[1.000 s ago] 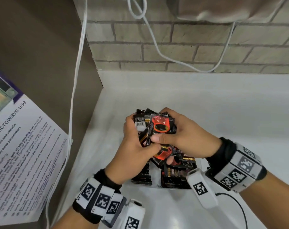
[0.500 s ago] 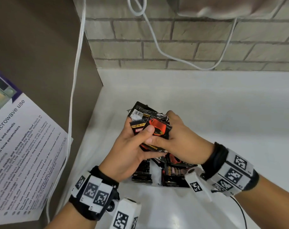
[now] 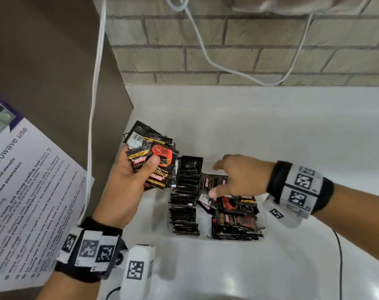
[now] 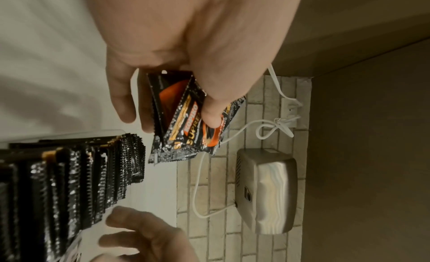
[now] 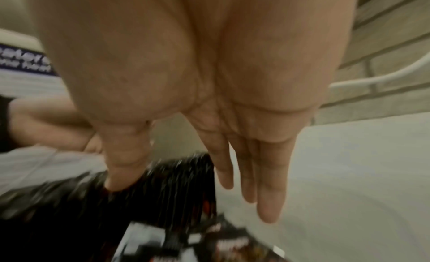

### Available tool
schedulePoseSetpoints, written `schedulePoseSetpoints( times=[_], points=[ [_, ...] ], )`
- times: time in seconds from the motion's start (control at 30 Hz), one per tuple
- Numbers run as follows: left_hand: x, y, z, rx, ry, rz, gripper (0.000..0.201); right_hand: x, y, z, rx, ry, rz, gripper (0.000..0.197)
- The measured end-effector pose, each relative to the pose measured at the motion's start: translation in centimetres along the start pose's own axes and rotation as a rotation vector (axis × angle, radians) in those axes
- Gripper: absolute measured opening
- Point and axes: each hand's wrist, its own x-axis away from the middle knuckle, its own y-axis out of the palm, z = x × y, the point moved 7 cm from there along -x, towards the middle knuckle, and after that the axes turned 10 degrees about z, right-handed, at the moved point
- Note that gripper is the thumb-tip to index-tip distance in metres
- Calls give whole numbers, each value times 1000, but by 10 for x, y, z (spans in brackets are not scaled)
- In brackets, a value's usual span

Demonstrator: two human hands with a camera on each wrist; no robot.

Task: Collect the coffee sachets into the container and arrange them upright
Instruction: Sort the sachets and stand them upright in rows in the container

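My left hand grips a fanned bundle of black and red coffee sachets, thumb pressed on the top one; the left wrist view shows the same bundle of sachets pinched under the thumb. To its right a clear container holds a row of upright sachets on its left side and loose, tilted sachets on its right. My right hand hovers over the loose ones, fingers straight and empty.
A white counter meets a brick wall at the back, with a white cable hanging along it. A printed microwave notice lies at the left. A metal box is mounted on the wall.
My right hand has let go of the bundle and moved right, over the container. My left hand has carried the bundle up and to the left, uncovering the upright row.
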Motion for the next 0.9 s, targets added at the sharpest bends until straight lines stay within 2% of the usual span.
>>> schedulePoseSetpoints(
  times=[0.13,0.27,0.33,0.43,0.67,0.8,0.9],
  points=[
    [4,3,-10,14,-33,-26,48,-4,35,-21,206,-88,-187,103],
    [10,6,-20,26,-68,-45,51,-16,47,-29,349,-73,-154,119],
    [10,5,-22,23,-75,-51,50,-21,50,-30,403,-62,-160,111],
    [10,2,-24,26,-87,-60,50,-25,50,-29,459,-70,-172,82],
    [13,-1,-28,30,-107,-57,49,-23,41,-23,387,-60,-136,36],
    [12,1,-29,41,-104,-53,53,-24,37,-22,374,-71,-162,30],
    [11,1,-28,35,-106,-61,54,-25,34,-18,285,-60,-121,31]
  ],
)
